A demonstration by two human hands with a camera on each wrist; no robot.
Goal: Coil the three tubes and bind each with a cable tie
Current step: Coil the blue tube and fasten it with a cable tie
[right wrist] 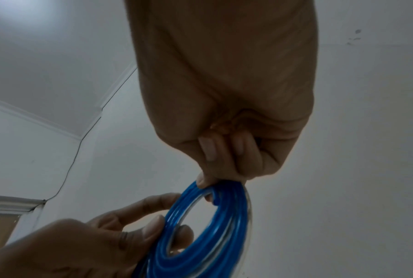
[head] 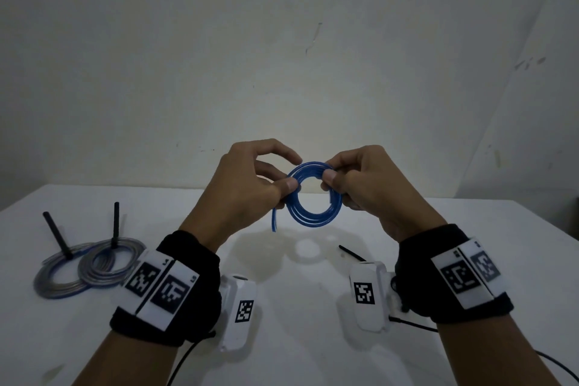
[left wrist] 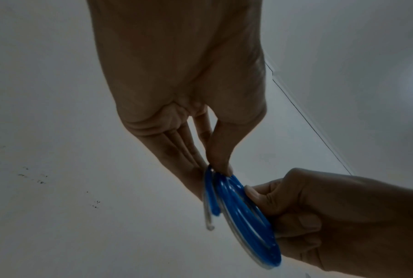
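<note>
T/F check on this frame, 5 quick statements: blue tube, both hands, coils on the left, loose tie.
1. Both hands hold the blue tube in the air. True.
2. The blue tube hangs straight. False: it is wound into a ring, one end hanging free.
3. The left hand lies flat on the table. False: it pinches the ring's left side.
4. Two clear coils lie at the left with black ties standing up. True.
5. The right hand holds the loose black tie. False: that tie lies on the table.
</note>
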